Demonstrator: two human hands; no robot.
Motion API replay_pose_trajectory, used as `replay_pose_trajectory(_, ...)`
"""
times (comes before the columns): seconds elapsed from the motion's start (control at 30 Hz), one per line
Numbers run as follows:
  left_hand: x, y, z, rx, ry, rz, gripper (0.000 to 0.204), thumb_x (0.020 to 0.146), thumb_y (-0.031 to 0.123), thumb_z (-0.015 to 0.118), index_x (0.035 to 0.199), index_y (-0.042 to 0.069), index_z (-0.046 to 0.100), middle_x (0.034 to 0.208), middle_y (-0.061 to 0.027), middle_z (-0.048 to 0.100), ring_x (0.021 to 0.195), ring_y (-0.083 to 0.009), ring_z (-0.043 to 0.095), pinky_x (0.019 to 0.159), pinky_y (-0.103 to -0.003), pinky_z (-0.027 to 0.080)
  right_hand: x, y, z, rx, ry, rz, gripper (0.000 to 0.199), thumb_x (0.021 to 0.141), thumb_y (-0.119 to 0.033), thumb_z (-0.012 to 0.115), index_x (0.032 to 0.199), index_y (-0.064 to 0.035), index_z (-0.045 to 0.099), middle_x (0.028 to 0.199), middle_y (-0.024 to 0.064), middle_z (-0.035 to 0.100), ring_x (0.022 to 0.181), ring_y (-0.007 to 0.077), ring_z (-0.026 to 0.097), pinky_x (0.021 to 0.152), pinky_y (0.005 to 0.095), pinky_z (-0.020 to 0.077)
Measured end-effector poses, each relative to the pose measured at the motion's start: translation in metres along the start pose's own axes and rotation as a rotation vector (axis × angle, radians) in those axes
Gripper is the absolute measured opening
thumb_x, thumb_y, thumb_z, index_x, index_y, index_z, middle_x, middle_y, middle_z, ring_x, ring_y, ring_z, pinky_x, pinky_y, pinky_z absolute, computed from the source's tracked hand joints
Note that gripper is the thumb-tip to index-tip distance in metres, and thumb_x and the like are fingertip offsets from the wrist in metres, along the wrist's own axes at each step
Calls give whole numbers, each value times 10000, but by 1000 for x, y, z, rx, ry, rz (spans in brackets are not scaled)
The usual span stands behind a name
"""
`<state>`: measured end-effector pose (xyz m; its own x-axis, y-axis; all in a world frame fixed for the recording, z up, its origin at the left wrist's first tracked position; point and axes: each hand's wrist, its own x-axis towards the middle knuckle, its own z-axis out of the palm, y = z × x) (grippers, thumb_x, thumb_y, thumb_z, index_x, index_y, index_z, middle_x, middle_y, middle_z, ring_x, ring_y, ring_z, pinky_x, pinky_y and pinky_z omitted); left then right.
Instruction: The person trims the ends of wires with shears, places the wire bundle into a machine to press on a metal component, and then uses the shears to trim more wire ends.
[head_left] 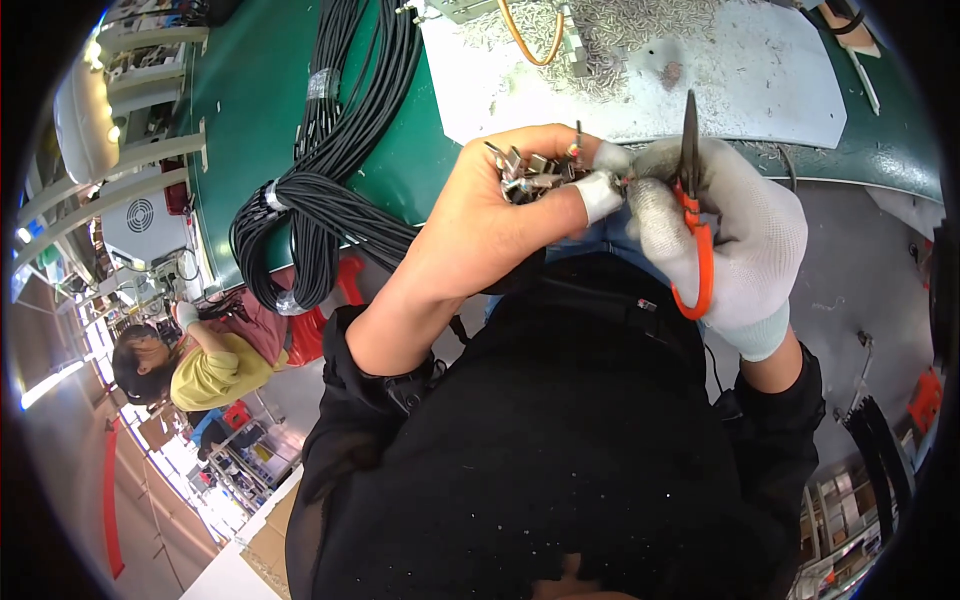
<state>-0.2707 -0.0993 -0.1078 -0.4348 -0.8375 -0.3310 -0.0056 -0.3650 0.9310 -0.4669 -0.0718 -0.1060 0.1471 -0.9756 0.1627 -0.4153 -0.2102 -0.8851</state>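
Observation:
My left hand (487, 215), bare apart from white coverings on the thumb and a fingertip, is closed round a bunch of cable ends with metal connectors (528, 172). The connectors stick up between its thumb and fingers. My right hand (748, 225) wears a white knitted glove and holds a pair of scissors (697, 222) with orange handles, its dark blades pointing up and away from me. The gloved thumb and finger meet the left fingertips, closed at a small wire end there; what exactly they pinch is mostly hidden.
Bundles of black cable (345, 135), tied with clear wrap, lie on the green table (245, 65) and run behind my left wrist. Beyond my hands, a white board (740, 95) carries many small metal pieces (600, 70). Another person (215, 365) sits at far left.

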Motion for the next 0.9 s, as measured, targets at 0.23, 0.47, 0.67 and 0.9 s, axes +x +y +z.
replay_pose_trajectory(0.23, 0, -2, 15, 169, 237, 200, 130, 818, -71, 644, 934, -12, 634, 848, -33, 655, 705, -42, 564, 630, -185, 446, -2, -9, -9, -548, 68, -206, 261, 777, -106, 731, 1022, -45, 665, 740, 82, 624, 635, 222, 615, 610, 303, 488)
replay_pose_trajectory(0.47, 6, -6, 23, 338, 263, 300, 175, 801, -99, 673, 947, -19, 619, 848, -20, 652, 746, -33, 568, 673, -182, 457, -13, 5, -3, -421, -16, -119, 215, 787, -126, 709, 975, -41, 653, 666, 85, 586, 543, 250, 573, 526, 327, 460)
replay_pose_trajectory(0.67, 10, -8, 27, 439, 209, 495, 271, 791, -67, 643, 1040, 8, 569, 788, 4, 630, 666, -15, 517, 599, -179, 412, -14, 5, 0, 110, -87, 142, 132, 807, -106, 699, 889, -38, 621, 606, 113, 544, 490, 275, 557, 479, 324, 441)
replay_pose_trajectory(0.9, 10, 2, 24, 435, 49, 355, 266, 844, -61, 645, 1091, -19, 557, 820, -9, 624, 632, -29, 529, 582, -167, 415, -16, 14, 0, 8, -11, 21, 122, 814, -99, 696, 880, -29, 620, 642, 122, 564, 523, 274, 581, 496, 318, 452)
